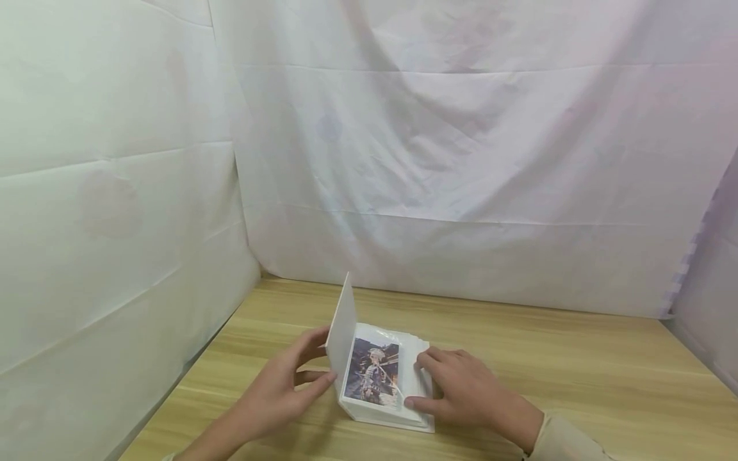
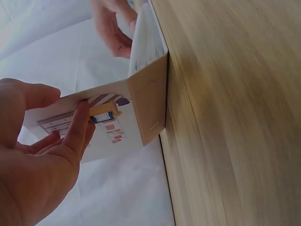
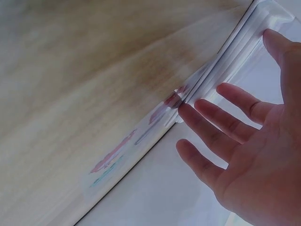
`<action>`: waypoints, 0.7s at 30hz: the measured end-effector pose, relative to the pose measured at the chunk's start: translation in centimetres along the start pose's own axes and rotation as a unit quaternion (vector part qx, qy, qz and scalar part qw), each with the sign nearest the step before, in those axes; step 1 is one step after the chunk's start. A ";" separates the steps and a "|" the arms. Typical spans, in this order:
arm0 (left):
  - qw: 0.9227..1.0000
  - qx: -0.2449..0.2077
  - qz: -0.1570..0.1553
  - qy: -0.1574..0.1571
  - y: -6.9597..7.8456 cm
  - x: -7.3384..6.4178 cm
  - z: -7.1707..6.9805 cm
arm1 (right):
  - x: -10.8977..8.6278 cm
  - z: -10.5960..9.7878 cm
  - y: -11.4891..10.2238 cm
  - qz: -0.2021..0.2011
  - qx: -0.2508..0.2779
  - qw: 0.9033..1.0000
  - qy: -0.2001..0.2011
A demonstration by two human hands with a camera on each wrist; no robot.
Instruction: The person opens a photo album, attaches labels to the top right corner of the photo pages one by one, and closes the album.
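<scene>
A small white photo album (image 1: 415,419) lies on the wooden table with its front cover (image 1: 344,320) standing up on the left. On the top page, a photo (image 1: 373,371) shows a figure in pale headgear. My left hand (image 1: 294,378) is at the outer side of the cover, its fingers against the printed face (image 2: 113,127) and its thumb near the edge. At the album's right side, my right hand (image 1: 461,390) rests with thumb and fingertips at the page border. The right wrist view has that hand (image 3: 254,136) with loosely spread fingers beside the page edges.
The wooden table (image 1: 576,384) extends to both sides of the album. White cloth (image 1: 461,160) hangs behind it, with another white sheet (image 1: 115,192) along the left. The album's plain tan spine (image 2: 148,103) faces left, low over the tabletop.
</scene>
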State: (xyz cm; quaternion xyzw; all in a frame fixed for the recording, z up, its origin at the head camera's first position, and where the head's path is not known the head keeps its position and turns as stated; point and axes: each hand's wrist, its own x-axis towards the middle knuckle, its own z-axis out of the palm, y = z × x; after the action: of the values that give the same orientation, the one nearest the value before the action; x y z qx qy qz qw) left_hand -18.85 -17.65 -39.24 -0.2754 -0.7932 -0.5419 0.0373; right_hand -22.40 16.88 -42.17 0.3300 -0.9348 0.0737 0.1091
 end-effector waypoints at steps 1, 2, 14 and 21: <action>1.000 -0.010 -0.004 0.003 0.0 -0.1 -0.2 | 0.0 0.0 0.0 0.001 0.000 1.000 -0.001; 1.000 -0.019 -0.009 0.005 -0.1 -0.1 -0.3 | 0.0 -0.1 0.0 0.002 0.001 1.000 -0.003; 0.995 -0.053 -0.059 0.057 -0.4 -1.3 -2.4 | 0.1 -0.1 0.1 0.009 0.010 1.000 -0.011; 0.989 -0.038 -0.101 0.098 -0.9 -2.2 -3.1 | 0.1 -0.2 0.0 0.013 0.010 1.000 -0.015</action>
State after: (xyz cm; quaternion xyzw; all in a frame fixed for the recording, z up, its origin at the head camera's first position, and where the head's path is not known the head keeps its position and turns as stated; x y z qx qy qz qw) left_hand -18.14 -21.53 -39.48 -0.1404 -0.7884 -0.5970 0.0490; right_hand -22.48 16.86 -41.95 0.3195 -0.9399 0.0795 0.0911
